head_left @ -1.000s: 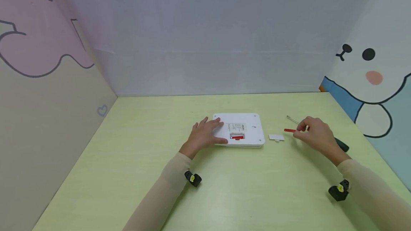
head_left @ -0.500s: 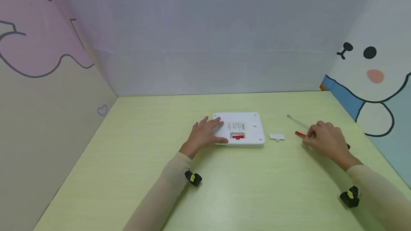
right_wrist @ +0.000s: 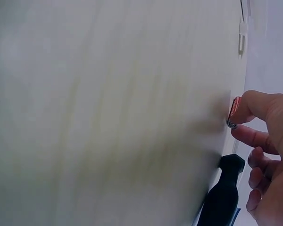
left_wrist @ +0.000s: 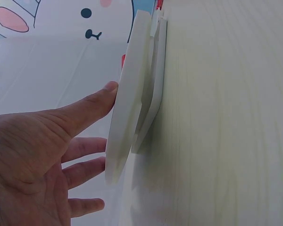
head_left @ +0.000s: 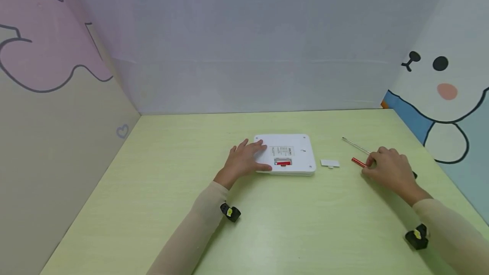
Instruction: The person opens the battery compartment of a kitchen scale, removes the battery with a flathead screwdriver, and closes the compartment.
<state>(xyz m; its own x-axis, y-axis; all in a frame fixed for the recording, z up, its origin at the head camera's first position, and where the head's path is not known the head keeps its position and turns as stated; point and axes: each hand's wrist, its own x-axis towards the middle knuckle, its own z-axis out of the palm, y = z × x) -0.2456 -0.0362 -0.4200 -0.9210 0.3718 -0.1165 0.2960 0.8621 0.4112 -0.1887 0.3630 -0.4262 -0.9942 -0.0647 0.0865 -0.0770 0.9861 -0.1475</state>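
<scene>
A white flat device [head_left: 294,143] lies with its labelled underside up, and a red battery [head_left: 283,163] sits in its uncovered compartment. My left hand [head_left: 246,159] rests on the device's left side, fingers spread and fairly straight; in the left wrist view the thumb [left_wrist: 96,101] touches its face. Over to the right, my right hand [head_left: 389,171] pinches a second red battery [head_left: 358,162] between thumb and index finger, low at the tabletop. The right wrist view shows this battery's metal end [right_wrist: 232,125] by the fingertips. A small white battery cover [head_left: 330,163] lies between device and right hand.
A screwdriver's metal shaft [head_left: 355,144] lies behind the right hand, which mostly hides the dark handle [right_wrist: 221,197]. The pale green table [head_left: 183,160] meets a white back wall [head_left: 244,54] and printed side walls.
My right hand has moved right and slightly nearer with the battery, down toward the table, then nearly stopped. The battery is now angled. The left hand and device stay put.
</scene>
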